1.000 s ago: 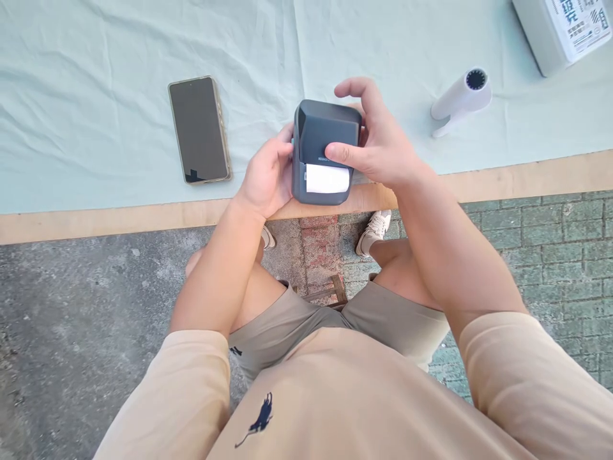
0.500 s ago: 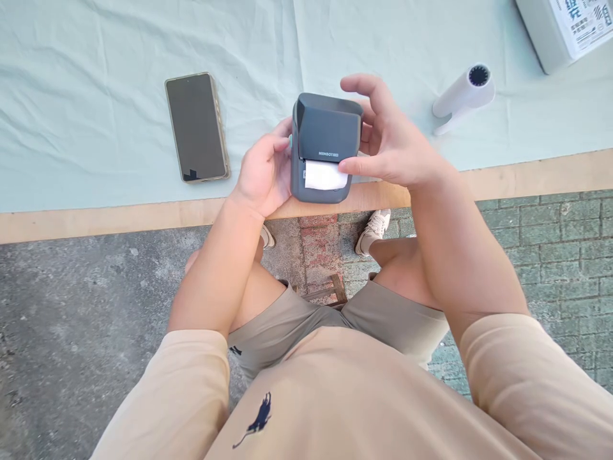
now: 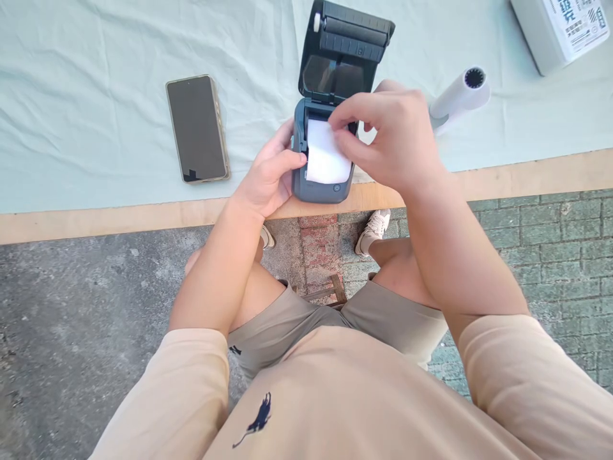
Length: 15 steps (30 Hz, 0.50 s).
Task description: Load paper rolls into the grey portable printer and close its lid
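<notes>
With the dark label printer [image 3: 316,193] as the centre of the dial, the left hand [image 3: 271,176] sits at nine o'clock, closed on the printer's side: its thumb lies over the rim and its other fingers go out of sight behind the casing. The lid [image 3: 347,45] is swung up at twelve o'clock, exposing the compartment. White paper [image 3: 325,160] lies there, reaching over the front toward six o'clock.

The right hand [image 3: 390,137] comes in from two to three o'clock. Its thumb and forefinger are narrowed together over the paper's upper right part, most of the sheet lying at six o'clock from the fingertips; I cannot tell whether they pinch it. The printer overlaps the wooden table edge [image 3: 527,177]; whether it rests there is unclear.

On the pale cloth [image 3: 253,57], a phone [image 3: 198,131] lies just past nine, a white tube [image 3: 464,96] near two, and a box [image 3: 550,45] farther out at two.
</notes>
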{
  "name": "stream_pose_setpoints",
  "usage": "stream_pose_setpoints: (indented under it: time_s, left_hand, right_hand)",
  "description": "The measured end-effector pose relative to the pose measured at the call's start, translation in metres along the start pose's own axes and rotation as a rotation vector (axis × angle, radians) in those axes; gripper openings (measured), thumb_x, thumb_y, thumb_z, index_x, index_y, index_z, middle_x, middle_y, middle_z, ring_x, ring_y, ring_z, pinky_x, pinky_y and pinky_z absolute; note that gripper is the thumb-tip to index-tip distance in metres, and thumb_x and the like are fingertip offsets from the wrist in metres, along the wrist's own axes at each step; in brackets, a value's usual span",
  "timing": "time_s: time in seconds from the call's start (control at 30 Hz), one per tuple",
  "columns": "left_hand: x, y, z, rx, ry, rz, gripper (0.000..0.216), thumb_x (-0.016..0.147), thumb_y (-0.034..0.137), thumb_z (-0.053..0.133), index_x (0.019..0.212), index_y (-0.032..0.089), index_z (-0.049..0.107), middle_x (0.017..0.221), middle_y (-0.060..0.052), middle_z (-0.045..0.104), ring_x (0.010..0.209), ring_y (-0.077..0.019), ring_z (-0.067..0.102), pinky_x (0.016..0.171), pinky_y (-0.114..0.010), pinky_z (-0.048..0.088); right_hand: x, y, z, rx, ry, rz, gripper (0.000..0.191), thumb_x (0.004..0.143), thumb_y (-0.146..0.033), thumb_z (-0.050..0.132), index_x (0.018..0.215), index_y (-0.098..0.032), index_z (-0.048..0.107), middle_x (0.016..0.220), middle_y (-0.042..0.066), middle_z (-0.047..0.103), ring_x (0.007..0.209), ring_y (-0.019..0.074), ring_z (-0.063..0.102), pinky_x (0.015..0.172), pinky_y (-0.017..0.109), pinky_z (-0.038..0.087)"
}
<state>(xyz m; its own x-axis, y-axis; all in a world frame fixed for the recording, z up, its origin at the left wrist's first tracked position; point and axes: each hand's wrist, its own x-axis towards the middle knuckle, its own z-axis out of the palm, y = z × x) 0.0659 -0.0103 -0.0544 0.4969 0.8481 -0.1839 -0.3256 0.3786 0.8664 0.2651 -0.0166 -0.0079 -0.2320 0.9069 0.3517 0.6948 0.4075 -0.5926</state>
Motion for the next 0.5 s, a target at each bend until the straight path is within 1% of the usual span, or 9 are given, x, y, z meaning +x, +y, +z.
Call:
stream_pose_setpoints:
  time_s: [0.07,0.13,0.23,0.33,0.4,0.5]
  left_hand:
    - [-0.002,0.001,0.002,-0.007,-0.017,0.011,0.045,0.081,0.024,0.068,0.127,0.028,0.065,0.126,-0.001,0.071,0.136,-0.03,0.06,0.107,-0.039,0.056]
    - [-0.003,0.001,0.003,-0.016,-0.03,0.023,0.044,0.084,0.023,0.067,0.127,0.028,0.065,0.124,0.0,0.071,0.125,-0.0256,0.065,0.099,-0.034,0.057]
    - [-0.002,-0.001,0.001,-0.03,-0.046,0.029,0.04,0.087,0.021,0.066,0.127,0.027,0.065,0.119,0.001,0.071,0.113,-0.0203,0.067,0.092,-0.031,0.056]
    - [0.001,-0.004,-0.003,-0.016,-0.06,0.03,0.041,0.082,0.029,0.075,0.123,0.029,0.069,0.116,0.0,0.072,0.116,-0.0237,0.065,0.091,-0.033,0.056]
    - [0.001,-0.004,-0.004,-0.012,-0.061,0.022,0.043,0.078,0.034,0.08,0.12,0.03,0.071,0.114,-0.001,0.072,0.117,-0.0266,0.064,0.09,-0.035,0.056]
    - [-0.001,-0.002,-0.002,-0.003,-0.007,-0.022,0.043,0.082,0.028,0.072,0.124,0.027,0.068,0.116,-0.002,0.071,0.122,-0.0271,0.067,0.096,-0.037,0.058]
  right_hand:
    - [0.001,-0.003,-0.003,-0.054,-0.103,0.074,0.02,0.078,-0.015,0.066,0.087,-0.032,0.065,0.084,0.0,0.073,0.088,0.0297,0.061,0.072,0.045,0.05]
    - [0.003,-0.006,-0.005,-0.086,-0.187,0.127,0.022,0.077,-0.016,0.07,0.087,-0.035,0.063,0.079,0.003,0.066,0.091,0.0328,0.059,0.067,0.044,0.049]
    - [0.006,-0.008,-0.003,-0.184,-0.247,0.137,0.024,0.074,-0.012,0.069,0.084,-0.032,0.06,0.071,0.004,0.057,0.079,0.0306,0.057,0.061,0.041,0.043]
    - [0.009,-0.009,0.0,-0.296,-0.26,0.136,0.026,0.074,-0.012,0.067,0.089,-0.031,0.06,0.076,0.004,0.061,0.068,0.0259,0.054,0.057,0.038,0.038]
    - [0.011,-0.011,0.0,-0.316,-0.267,0.131,0.031,0.074,-0.012,0.066,0.096,-0.033,0.061,0.08,0.003,0.066,0.067,0.026,0.054,0.056,0.038,0.036]
    - [0.012,-0.016,-0.007,-0.247,-0.253,0.135,0.033,0.073,-0.014,0.067,0.098,-0.035,0.061,0.087,0.001,0.07,0.069,0.0271,0.055,0.057,0.039,0.036]
